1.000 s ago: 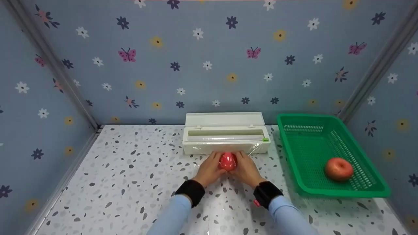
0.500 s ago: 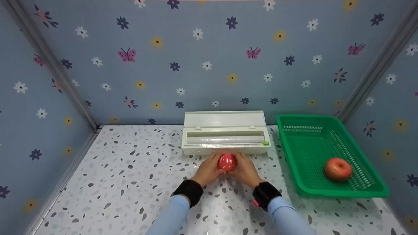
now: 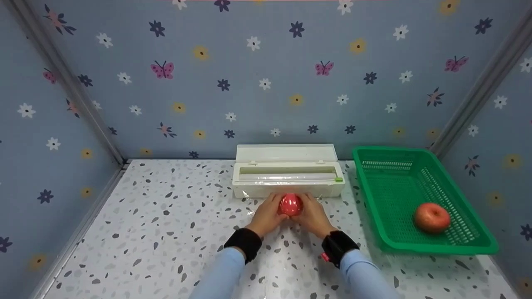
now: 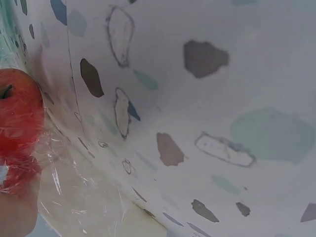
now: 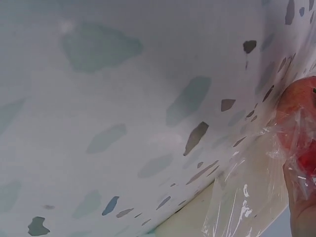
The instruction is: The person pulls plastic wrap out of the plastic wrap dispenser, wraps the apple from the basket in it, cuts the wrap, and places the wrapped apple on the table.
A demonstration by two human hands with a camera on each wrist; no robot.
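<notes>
Both hands hold one red apple between them, right at the front of a white cling film dispenser. My left hand grips its left side and my right hand its right side, thumbs at the near end. Clear, crinkled cling film lies over part of the apple in the left wrist view and spreads out towards the box. In the right wrist view, film hangs in shiny folds beside the apple. The dispenser's lid stands raised, showing the film roll inside.
A green plastic basket stands on the right with a second apple in it. On the dispenser's right end sits a small green slider. Flower-patterned walls enclose the speckled table at the back and sides.
Both hands stay at the apple with almost no shift. The film by the dispenser's right front has slackened, and a shiny fold shows at its left front. The basket has not moved.
</notes>
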